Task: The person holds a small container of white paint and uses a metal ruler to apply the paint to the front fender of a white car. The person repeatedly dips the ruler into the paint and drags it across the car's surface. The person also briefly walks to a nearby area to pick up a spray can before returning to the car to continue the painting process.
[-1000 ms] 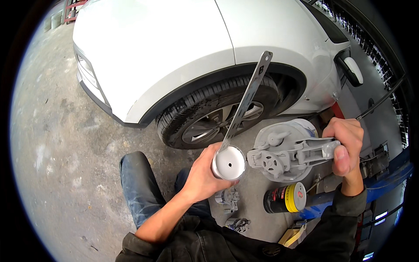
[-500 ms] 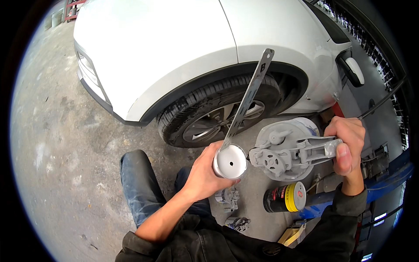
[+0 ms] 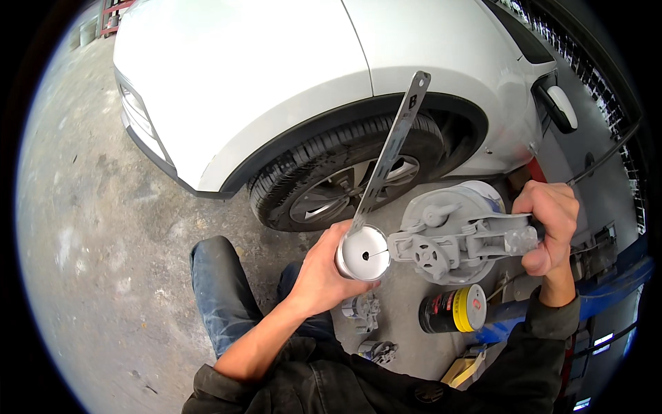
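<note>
My left hand (image 3: 318,268) wraps round a small cup (image 3: 383,235) of white liquid (image 3: 355,247). A flat metal measuring stick (image 3: 394,141) with a hole at its top stands in the cup, slanting up and right. My right hand (image 3: 553,222) grips the handle of a grey, paint-crusted pouring lid (image 3: 476,238) fitted on a tilted paint can (image 3: 488,195). Its spout sits just right of the cup's rim, apart from it. A very thin dark thread runs from the spout to a dark spot (image 3: 366,256) in the white liquid.
A white car (image 3: 276,76) fills the far side, its front wheel (image 3: 345,183) just beyond my hands. Below the can stands a black and yellow tin (image 3: 452,310). Two cans with pouring lids (image 3: 362,312) are on the floor near my legs. A blue beam (image 3: 586,300) lies at right.
The paint can and its spout have shifted slightly left toward the cup. A thin dark thread now shows across the white liquid, and my right thumb has moved on the handle.
</note>
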Demonstrator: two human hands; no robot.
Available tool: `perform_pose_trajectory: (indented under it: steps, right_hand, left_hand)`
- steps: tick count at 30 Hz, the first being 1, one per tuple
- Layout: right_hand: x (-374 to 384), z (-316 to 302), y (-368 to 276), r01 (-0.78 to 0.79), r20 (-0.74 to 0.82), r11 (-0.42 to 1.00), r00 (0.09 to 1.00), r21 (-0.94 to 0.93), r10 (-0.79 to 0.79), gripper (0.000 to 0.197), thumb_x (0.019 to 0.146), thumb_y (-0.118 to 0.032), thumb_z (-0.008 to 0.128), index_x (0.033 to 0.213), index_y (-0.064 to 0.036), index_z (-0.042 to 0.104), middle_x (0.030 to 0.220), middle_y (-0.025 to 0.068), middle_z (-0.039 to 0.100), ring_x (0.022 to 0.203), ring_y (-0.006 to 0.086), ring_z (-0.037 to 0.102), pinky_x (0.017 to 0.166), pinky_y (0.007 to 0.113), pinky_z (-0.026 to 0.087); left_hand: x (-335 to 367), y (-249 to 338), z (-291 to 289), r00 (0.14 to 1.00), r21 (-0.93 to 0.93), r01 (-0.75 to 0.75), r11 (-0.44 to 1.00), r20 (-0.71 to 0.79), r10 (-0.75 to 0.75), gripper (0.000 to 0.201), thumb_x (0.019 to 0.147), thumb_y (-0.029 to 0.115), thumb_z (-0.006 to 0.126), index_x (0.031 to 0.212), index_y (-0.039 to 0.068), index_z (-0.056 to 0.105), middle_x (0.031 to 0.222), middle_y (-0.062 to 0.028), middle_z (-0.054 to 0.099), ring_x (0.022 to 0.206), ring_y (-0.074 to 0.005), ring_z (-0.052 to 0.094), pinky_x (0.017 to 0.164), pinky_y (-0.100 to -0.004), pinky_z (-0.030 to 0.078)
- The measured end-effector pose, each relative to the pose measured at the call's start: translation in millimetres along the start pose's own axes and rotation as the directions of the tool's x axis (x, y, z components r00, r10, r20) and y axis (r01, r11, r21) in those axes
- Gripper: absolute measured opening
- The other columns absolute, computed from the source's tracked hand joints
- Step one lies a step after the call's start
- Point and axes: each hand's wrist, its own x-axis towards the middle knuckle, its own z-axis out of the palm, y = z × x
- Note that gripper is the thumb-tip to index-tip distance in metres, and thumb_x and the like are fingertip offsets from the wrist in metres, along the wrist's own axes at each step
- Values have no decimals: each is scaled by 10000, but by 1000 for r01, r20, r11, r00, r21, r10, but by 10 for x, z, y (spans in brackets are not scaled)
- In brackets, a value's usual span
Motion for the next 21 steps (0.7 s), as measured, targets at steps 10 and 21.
perform_pose_trajectory:
  steps: [10, 21]
  right_hand:
    - [-122, 113, 138, -37, -47, 998, 998, 51, 39, 765, 809, -746, 577, 615, -12, 486, 526, 39, 427, 395, 199, 437, 392, 292, 317]
    - [-211, 201, 232, -66, -41, 998, 997, 20, 66, 775, 858, -761, 451, 633, -20, 481, 552, 32, 450, 422, 174, 435, 416, 288, 291]
  left_hand:
    - [36, -2, 18, 999, 12, 45, 999, 14, -45, 854, 598, 81, 910, 1342, 47, 492, 1207, -72, 608, 1133, -175, 577, 1012, -335, 440]
    - [80, -30, 69, 997, -33, 72, 997, 30, -71, 834, 609, 38, 898, 1338, 46, 493, 1217, -62, 597, 1158, -169, 557, 1028, -336, 427]
